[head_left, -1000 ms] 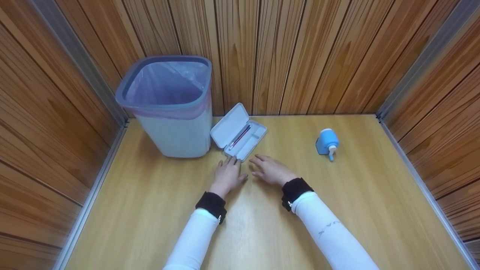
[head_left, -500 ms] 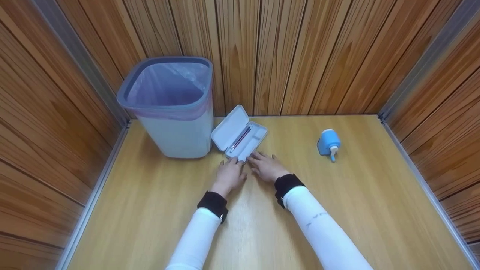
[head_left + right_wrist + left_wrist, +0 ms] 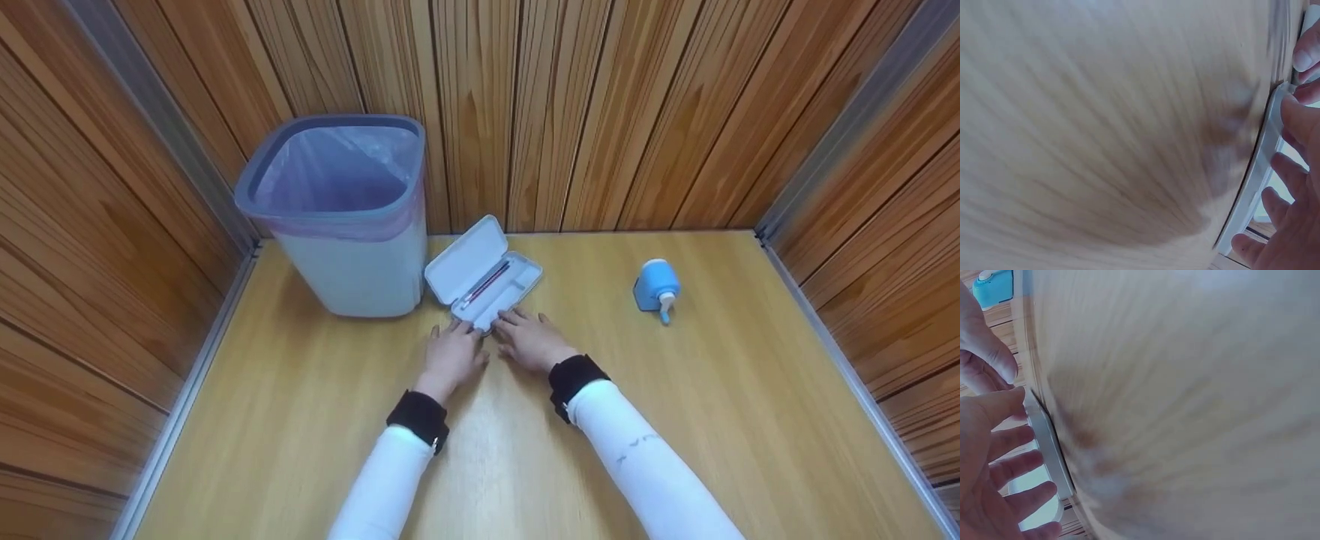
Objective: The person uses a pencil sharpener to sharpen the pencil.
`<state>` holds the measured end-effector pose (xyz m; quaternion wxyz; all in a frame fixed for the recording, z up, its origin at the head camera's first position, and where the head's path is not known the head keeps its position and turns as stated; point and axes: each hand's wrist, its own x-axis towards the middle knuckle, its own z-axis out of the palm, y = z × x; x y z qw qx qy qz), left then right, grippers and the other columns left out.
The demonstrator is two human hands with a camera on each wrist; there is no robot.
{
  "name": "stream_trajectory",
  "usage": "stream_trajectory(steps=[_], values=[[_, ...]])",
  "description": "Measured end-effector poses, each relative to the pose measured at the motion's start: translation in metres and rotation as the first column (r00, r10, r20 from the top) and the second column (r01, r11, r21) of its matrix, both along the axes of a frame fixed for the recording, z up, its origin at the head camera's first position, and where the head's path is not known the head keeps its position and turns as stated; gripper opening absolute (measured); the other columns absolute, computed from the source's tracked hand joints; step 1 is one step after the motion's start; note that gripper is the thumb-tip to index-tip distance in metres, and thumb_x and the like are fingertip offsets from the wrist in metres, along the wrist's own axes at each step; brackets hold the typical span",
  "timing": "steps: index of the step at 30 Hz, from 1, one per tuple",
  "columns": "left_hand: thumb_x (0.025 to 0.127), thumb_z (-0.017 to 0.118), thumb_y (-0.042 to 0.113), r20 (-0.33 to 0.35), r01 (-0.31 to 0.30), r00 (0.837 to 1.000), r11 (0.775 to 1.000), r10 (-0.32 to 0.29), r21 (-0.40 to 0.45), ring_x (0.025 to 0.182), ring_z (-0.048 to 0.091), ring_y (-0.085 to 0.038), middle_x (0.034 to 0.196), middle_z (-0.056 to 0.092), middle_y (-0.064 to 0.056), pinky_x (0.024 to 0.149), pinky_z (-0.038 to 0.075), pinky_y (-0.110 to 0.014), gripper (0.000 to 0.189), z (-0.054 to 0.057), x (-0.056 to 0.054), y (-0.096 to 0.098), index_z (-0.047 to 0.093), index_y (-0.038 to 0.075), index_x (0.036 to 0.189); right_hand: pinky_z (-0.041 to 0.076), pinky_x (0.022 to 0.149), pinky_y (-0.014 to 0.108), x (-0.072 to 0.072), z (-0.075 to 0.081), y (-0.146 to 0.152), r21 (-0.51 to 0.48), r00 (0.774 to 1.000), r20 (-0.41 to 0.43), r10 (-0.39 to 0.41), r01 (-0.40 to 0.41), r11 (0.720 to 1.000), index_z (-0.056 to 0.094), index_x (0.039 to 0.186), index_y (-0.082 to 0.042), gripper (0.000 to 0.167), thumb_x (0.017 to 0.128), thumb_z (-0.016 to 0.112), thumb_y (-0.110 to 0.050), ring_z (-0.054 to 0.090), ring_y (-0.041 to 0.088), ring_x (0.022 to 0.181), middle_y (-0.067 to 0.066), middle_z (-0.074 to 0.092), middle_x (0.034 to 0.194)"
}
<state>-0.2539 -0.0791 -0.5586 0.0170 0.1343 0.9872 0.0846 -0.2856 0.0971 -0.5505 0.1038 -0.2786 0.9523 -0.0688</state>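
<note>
A white pencil case (image 3: 501, 298) lies on the table with its hinged lid (image 3: 466, 259) up. Slim dark-red pencils or pens (image 3: 486, 285) sit along the hinge side of its base. My left hand (image 3: 454, 356) has its fingertips on the near end of the case, the fingers extended and spread. Beside it, my right hand (image 3: 531, 341) touches the near right corner with fingers likewise stretched out. In the left wrist view the fingers of my left hand (image 3: 994, 461) lie along the side of the case (image 3: 1050, 444), thumb near the other hand.
A lined waste bin (image 3: 352, 274) stands just left of the case, near the back wall. To the right is a blue pump bottle (image 3: 657, 283) with its spout toward me. Wood-panelled walls (image 3: 555, 112) bound the table (image 3: 480, 465) at the back and both sides.
My right hand has come in from the right and now touches the case. The case has slid a little toward me and right, turning slightly. Bin and bottle stay put.
</note>
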Motion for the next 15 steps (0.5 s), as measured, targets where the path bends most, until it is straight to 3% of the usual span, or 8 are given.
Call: stream_trajectory(steps=[15], values=[[0.094,0.063,0.039,0.000,-0.068,0.998,0.997,0.068,0.020,0.130,0.045,-0.037,0.138,0.054,-0.008,0.108,0.025,-0.062,0.041,0.002,0.007,-0.022,0.064,0.013,0.126,0.025,0.112,0.054,0.019,-0.001,-0.024,0.041,0.992,-0.089,0.087,-0.084,0.996,0.045,0.148,-0.016,0.055,0.099,0.055,-0.040,0.034,0.032,0.139,0.010,0.043,0.149]])
